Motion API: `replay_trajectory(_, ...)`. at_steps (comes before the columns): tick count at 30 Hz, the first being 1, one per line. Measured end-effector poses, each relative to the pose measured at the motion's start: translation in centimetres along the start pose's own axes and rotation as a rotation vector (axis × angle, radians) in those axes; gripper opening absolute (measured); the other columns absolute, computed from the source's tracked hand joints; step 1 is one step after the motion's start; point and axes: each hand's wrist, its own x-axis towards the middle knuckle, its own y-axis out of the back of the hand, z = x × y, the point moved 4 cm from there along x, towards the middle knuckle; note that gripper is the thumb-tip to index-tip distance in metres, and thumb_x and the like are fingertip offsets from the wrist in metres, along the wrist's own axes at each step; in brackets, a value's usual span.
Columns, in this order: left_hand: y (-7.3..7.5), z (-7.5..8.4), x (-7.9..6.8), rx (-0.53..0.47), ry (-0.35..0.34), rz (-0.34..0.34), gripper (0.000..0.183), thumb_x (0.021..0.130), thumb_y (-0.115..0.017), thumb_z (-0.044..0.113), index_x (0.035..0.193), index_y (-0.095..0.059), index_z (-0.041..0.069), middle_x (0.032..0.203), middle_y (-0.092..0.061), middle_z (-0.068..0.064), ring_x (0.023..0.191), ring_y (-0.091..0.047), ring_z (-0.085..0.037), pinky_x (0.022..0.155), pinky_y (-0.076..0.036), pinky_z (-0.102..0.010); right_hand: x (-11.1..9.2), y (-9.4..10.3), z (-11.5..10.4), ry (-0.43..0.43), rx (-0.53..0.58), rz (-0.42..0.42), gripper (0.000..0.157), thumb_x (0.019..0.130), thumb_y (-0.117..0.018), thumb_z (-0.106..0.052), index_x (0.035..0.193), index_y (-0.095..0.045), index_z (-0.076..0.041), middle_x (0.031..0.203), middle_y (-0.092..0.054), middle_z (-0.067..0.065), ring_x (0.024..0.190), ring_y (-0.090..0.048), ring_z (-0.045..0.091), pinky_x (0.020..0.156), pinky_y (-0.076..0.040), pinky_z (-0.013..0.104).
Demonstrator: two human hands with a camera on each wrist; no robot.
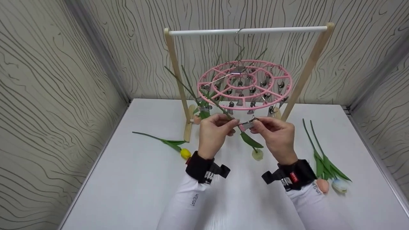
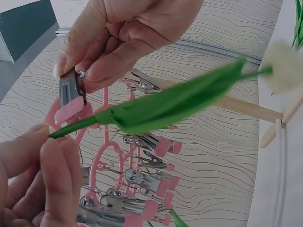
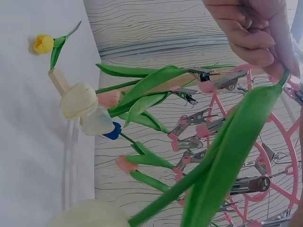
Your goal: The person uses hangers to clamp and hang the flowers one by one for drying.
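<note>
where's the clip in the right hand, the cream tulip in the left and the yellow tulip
Clip [image 2: 71, 92]: left wrist view, on its metal body
Cream tulip [image 1: 257, 155]: head view, on its bloom
Yellow tulip [image 1: 185, 154]: head view, on its bloom

No legible text: dark lettering [image 1: 194, 199] by left sleeve [image 1: 182, 207] cuff edge, right sleeve [image 1: 319, 207] marking [image 1: 317, 189], red tag [image 1: 293, 176] on right wrist strap [image 1: 305, 171]: all too small.

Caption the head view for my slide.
Left fingers pinch a white tulip while right fingers hold a metal clip near the round pink rack.
</note>
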Motion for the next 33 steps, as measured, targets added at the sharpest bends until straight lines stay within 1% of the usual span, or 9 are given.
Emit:
replay_trajectory(6, -0.2, 0.4, 0.3, -0.001, -0.027, 0.001, 0.013, 0.088, -0.082, 0.011, 0.094, -0.076, 0.002, 0.082, -0.077, -0.008, 0.062, -0.071, -0.017, 0.065, -0.062, -0.033, 0.1, 0.0, 0.0, 0.040, -0.020, 0.001, 0.012, 0.089, -0.073, 0.010, 0.100, -0.073, 0.014, 0.087, -0.076, 0.010, 0.070, -0.074, 0.016, 0.067, -0.061, 0.028)
replay_trajectory(9, -0.3, 0.6, 0.3, 0.005, -0.036, -0.002, 0.013, 0.088, -0.082, 0.012, 0.094, -0.076, 0.003, 0.082, -0.077, -0.007, 0.063, -0.071, -0.017, 0.065, -0.062, -0.034, 0.2, 0.0, 0.1, 0.037, -0.041, -0.003, 0.012, 0.089, -0.074, 0.009, 0.101, -0.074, 0.013, 0.087, -0.076, 0.010, 0.069, -0.074, 0.016, 0.066, -0.061, 0.028)
replay_trajectory(11, -0.3, 0.6, 0.3, 0.004, -0.037, -0.005, 0.012, 0.088, -0.082, 0.012, 0.094, -0.076, 0.003, 0.082, -0.077, -0.007, 0.063, -0.071, -0.017, 0.065, -0.062, -0.034, 0.1, 0.0, 0.2, 0.019, -0.071, -0.016, 0.012, 0.089, -0.074, 0.007, 0.101, -0.074, 0.011, 0.088, -0.076, 0.009, 0.070, -0.074, 0.016, 0.067, -0.061, 0.028)
replay_trajectory(14, -0.3, 0.4, 0.1, -0.003, -0.026, -0.008, 0.012, 0.088, -0.082, 0.010, 0.095, -0.076, 0.002, 0.082, -0.076, -0.008, 0.064, -0.070, -0.017, 0.064, -0.062, -0.033, -0.2, 0.1, 0.6, -0.042, -0.103, -0.046, 0.013, 0.090, -0.073, 0.008, 0.103, -0.074, 0.010, 0.088, -0.076, 0.011, 0.070, -0.074, 0.016, 0.067, -0.061, 0.028)
replay_trajectory(18, -0.2, 0.0, 0.0, -0.003, -0.015, -0.012, 0.013, 0.088, -0.082, 0.010, 0.097, -0.076, 0.002, 0.083, -0.075, -0.008, 0.066, -0.070, -0.015, 0.065, -0.062, -0.033, -0.7, 0.2, 1.5, -0.114, -0.141, -0.087, 0.021, 0.091, -0.071, 0.007, 0.112, -0.073, 0.009, 0.094, -0.076, 0.014, 0.074, -0.075, 0.017, 0.070, -0.061, 0.031)
replay_trajectory(22, 0.0, -0.2, 0.4, 0.024, -0.027, -0.006, 0.015, 0.088, -0.081, 0.012, 0.098, -0.075, 0.002, 0.084, -0.074, -0.007, 0.068, -0.070, -0.015, 0.066, -0.062, -0.033, -1.0, 0.3, 2.2, -0.129, -0.162, -0.104, 0.030, 0.093, -0.071, 0.004, 0.123, -0.070, 0.008, 0.102, -0.074, 0.020, 0.083, -0.076, 0.015, 0.076, -0.060, 0.030)
replay_trajectory(25, 0.2, -0.6, 0.6, 0.036, -0.023, -0.002, 0.014, 0.089, -0.081, 0.013, 0.097, -0.075, 0.003, 0.084, -0.074, -0.007, 0.068, -0.070, -0.016, 0.067, -0.062, -0.032, -1.8, 0.7, 2.7, -0.130, -0.153, -0.079, 0.030, 0.095, -0.069, 0.003, 0.125, -0.068, 0.009, 0.104, -0.073, 0.023, 0.088, -0.076, 0.015, 0.079, -0.060, 0.030)
replay_trajectory(28, 0.5, -1.2, 0.8, 0.031, -0.006, -0.003, 0.015, 0.090, -0.081, 0.013, 0.098, -0.074, 0.003, 0.085, -0.073, -0.007, 0.069, -0.071, -0.016, 0.067, -0.062, -0.032, -3.1, 1.6, 3.2, -0.140, -0.122, -0.018, 0.026, 0.098, -0.066, 0.001, 0.122, -0.068, 0.010, 0.100, -0.073, 0.025, 0.088, -0.075, 0.017, 0.078, -0.060, 0.031)
replay_trajectory(33, 1.3, -2.0, 1.2, 0.046, 0.032, 0.009, 0.016, 0.092, -0.079, 0.015, 0.100, -0.074, 0.002, 0.087, -0.073, -0.009, 0.070, -0.071, -0.017, 0.067, -0.061, -0.030, -6.1, 3.1, 4.8, -0.219, -0.113, 0.075, 0.020, 0.101, -0.063, -0.004, 0.112, -0.071, 0.011, 0.093, -0.072, 0.022, 0.080, -0.074, 0.017, 0.072, -0.061, 0.032)
